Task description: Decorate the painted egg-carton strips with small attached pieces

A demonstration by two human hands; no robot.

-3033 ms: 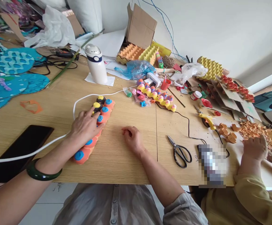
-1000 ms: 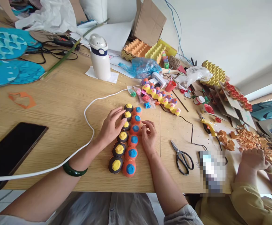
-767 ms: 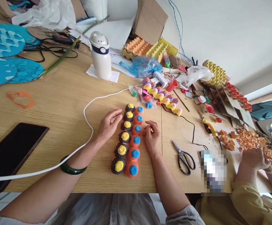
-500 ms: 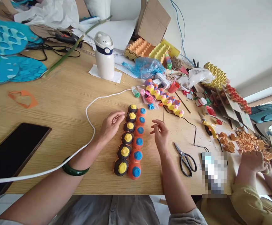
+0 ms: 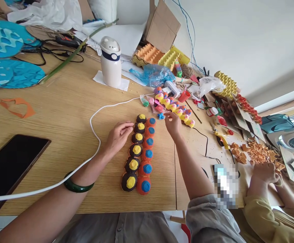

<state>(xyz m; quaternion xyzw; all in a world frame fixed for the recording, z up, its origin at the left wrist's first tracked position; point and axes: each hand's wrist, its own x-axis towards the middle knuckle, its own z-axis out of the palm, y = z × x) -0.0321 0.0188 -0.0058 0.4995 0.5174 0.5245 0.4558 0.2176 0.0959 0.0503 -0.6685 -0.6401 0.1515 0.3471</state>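
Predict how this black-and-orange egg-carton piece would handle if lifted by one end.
The egg-carton piece is probably light for its size, given its moulded cups. It may bend, being long with pinched joints between cups. The raised yellow dabs and blue dabs might dent under a firm grip.

"What's that on the left wrist point(image 5: 82, 173)?"
"A smooth, glossy dark green bangle point(image 5: 81, 188)."
"And the clothes?"
"A grey shirt point(image 5: 141, 226), buttoned in front point(image 5: 118, 229), its right sleeve point(image 5: 210, 216) creased and bunched near the elbow."
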